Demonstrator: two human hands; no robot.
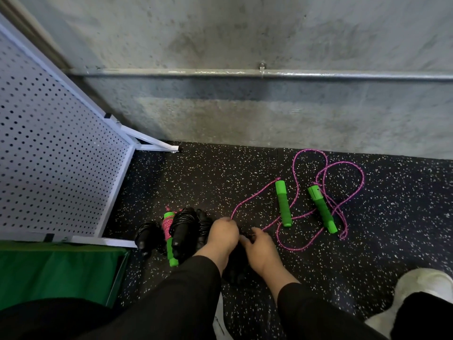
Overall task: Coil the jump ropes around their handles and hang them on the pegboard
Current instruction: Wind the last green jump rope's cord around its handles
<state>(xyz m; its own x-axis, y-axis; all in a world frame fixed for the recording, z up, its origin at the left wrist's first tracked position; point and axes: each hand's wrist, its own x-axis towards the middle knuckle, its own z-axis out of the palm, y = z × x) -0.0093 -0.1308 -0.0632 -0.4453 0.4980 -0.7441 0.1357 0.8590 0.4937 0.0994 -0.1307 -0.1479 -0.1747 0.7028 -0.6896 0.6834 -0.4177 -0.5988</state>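
Observation:
My left hand and my right hand meet low over the floor, fingers curled on a black jump rope bundle that is mostly hidden beneath them. A loose pink jump rope sprawls to the right with its two green handles lying apart. One stretch of it runs up to my hands and vanishes behind them. Left of my hands lies a pile of coiled black ropes and one coiled pink rope with green handles. The white pegboard stands at the left.
The black speckled rubber floor ends at a concrete wall with a metal pipe along it. A green fabric bin sits at the lower left beside the pegboard's foot. A white shoe shows at the lower right.

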